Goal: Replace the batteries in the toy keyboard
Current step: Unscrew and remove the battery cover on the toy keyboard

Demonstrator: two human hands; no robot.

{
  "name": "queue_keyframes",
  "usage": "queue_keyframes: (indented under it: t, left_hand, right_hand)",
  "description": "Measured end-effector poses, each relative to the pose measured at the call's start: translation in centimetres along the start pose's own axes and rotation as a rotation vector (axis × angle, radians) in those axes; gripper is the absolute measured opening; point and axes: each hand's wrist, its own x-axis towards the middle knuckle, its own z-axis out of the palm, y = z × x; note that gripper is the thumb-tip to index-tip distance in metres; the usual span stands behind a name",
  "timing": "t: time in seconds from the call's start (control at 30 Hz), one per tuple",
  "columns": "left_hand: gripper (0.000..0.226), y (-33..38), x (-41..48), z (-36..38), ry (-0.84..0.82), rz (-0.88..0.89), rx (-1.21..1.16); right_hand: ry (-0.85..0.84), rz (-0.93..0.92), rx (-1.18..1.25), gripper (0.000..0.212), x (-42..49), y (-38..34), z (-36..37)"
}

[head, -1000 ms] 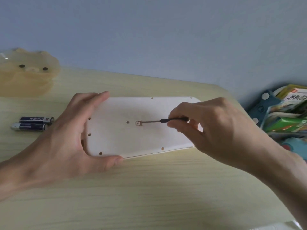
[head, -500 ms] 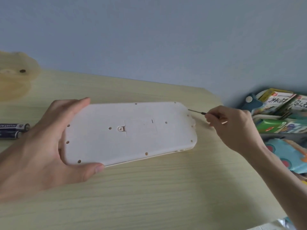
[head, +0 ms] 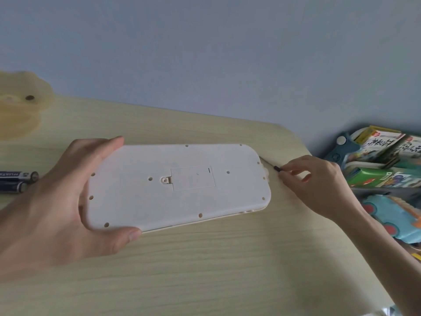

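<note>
The white toy keyboard (head: 141, 201) lies face down on the wooden table (head: 205, 270), its battery cover (head: 193, 181) closed in the middle of the back. My left hand (head: 52, 201) grips the keyboard's left end, thumb on the near edge and fingers over the far edge. My right hand (head: 319, 181) is just right of the keyboard and pinches a small black-handled screwdriver (head: 276, 168) low against the table; its shaft points toward the keyboard's right corner. Two dark batteries (head: 16, 181) lie at the left edge, beside my left hand.
A translucent yellow animal-shaped object (head: 20, 106) stands at the back left. Beyond the table's right edge are a rack of picture books (head: 385, 163) and a blue toy (head: 387, 217). A blue-grey wall rises behind the table.
My right hand drew the screwdriver out of the cover's screw tab and carried it right, down to the table beside the keyboard. My left hand kept its hold on the keyboard.
</note>
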Motion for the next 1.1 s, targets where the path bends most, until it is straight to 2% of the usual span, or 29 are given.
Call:
queue_keyframes:
  t: [0.03, 0.07, 0.1, 0.17, 0.2, 0.37, 0.5, 0.6, 0.73, 0.8, 0.9, 1.1]
  left_hand:
    - [0.123, 0.1, 0.6, 0.1, -0.023, -0.039, -0.011]
    - [0.126, 0.4, 1.5, -0.4, 0.005, -0.162, -0.110]
    - [0.138, 1.0, 1.5, -1.0, -0.030, -0.172, -0.131]
    - [0.139, 0.8, -0.1, -0.7, -0.107, 0.024, 0.053]
    - [0.136, 0.3, -0.7, -0.8, -0.064, 0.066, 0.107]
    - [0.133, 0.3, -1.3, -1.1, -0.075, 0.019, 0.072]
    - [0.130, 1.0, -1.5, -1.5, -0.103, 0.014, 0.035]
    - [0.128, 1.3, -1.4, -1.7, -0.132, 0.003, 0.035]
    - [0.126, 2.1, -1.4, -2.7, -0.213, 0.016, 0.019]
    - [0.127, 2.6, -1.4, -3.0, -0.255, 0.013, 0.019]
    - [0.126, 2.8, -1.3, -3.2, -0.278, 0.025, 0.015]
    - [0.126, 2.8, -1.4, -3.4, -0.292, 0.005, -0.015]
  right_hand:
    - [-0.002, 0.005, -0.001, 0.008, 0.0, 0.0, 0.0]
    - [-0.006, 0.011, -0.001, 0.008, 0.0, 0.0, 0.0]
    - [-0.009, 0.015, -0.002, 0.008, 0.1, 0.0, 0.0]
    - [-0.017, 0.029, 0.003, 0.009, 0.1, -0.1, -0.1]
    - [-0.023, 0.039, 0.004, 0.009, 0.1, -0.1, -0.1]
    - [-0.042, 0.073, -0.019, 0.012, 0.2, -0.3, -0.3]
    - [-0.032, 0.042, -0.032, 0.024, 0.0, -1.5, -1.2]
    - [-0.022, -0.180, 0.017, 0.031, -0.3, -4.7, -2.4]
    - [-0.214, -0.602, 0.076, 0.032, -1.2, -10.7, -2.6]
    - [-0.309, -0.734, 0.066, 0.035, -1.4, -12.9, -1.7]
    - [-0.368, -0.847, 0.058, 0.037, -1.3, -14.7, -0.2]
    - [-0.330, -0.928, 0.083, 0.033, -1.1, -15.1, 0.9]
